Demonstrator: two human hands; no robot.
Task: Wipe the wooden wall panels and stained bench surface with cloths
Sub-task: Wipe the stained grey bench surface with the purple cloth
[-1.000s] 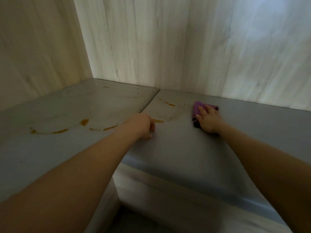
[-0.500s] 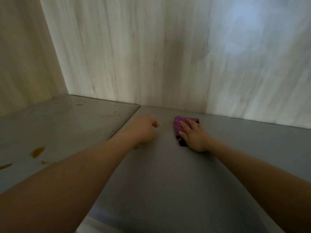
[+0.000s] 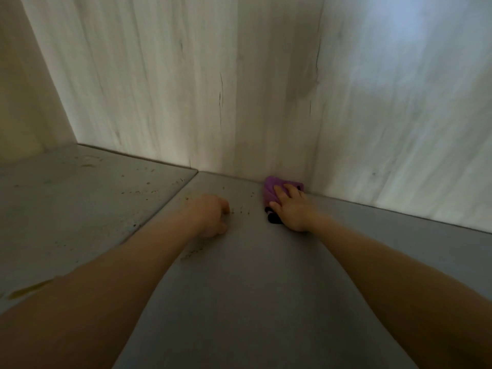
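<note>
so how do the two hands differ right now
The right hand lies flat with fingers spread, pressing a purple cloth by the wall panel; the left hand is curled, with no cloth visible in it. The right reaches farther back than the left. Both rest on the grey bench.

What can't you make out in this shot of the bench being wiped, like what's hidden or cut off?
- Left hand, head view: its fingers curl under, so whether it holds anything is hidden by its own back.
- Purple cloth: partly covered by the right hand; the dark bit at its near end is too blurred to identify.
- Yellow stain: partly hidden by the left forearm.
- Bench: cut off by the lower and left edges.
- Wall panels: tops cut off by the upper edge.
</note>
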